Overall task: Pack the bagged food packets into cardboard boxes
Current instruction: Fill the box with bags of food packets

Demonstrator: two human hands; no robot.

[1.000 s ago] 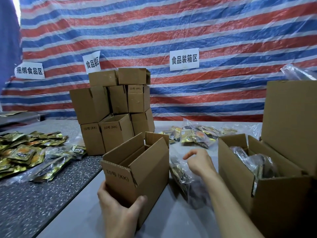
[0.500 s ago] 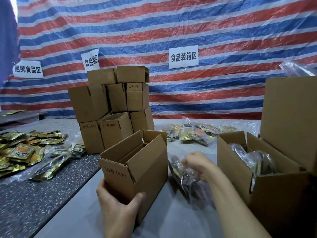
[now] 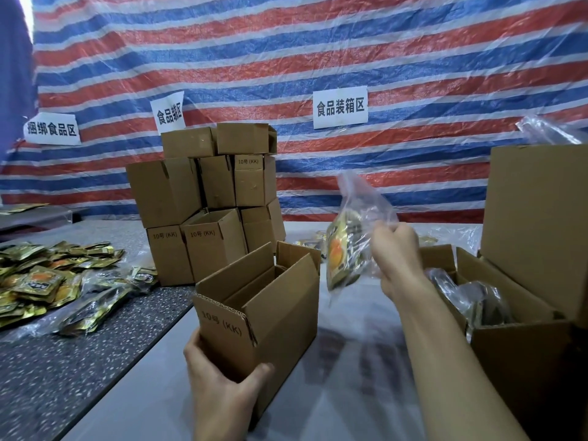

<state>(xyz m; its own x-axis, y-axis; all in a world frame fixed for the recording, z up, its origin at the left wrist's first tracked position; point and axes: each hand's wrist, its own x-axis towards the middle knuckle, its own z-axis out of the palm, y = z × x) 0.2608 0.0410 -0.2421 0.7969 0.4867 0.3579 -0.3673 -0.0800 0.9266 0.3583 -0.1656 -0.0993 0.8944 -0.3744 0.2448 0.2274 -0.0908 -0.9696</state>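
An open, empty cardboard box [image 3: 280, 300] marked "10号 (KK)" stands on the grey table in front of me. My left hand [image 3: 222, 393] grips its near bottom corner, thumb on the right face. My right hand [image 3: 396, 259] holds a clear plastic bag of gold food packets [image 3: 346, 249] in the air, just right of the box and above the table. The bag's loose top sticks upward.
A larger open box [image 3: 521, 345] holding bagged packets stands at the right, its flap raised. Stacked closed boxes [image 3: 203, 202] sit behind the open one. Loose gold packets [image 3: 41, 281] lie on the dark speckled table at left. More bagged packets [image 3: 429, 240] lie at the back.
My right hand closed on the bag that lay on the table and lifted it up beside the open box. The left hand kept its hold on the box.
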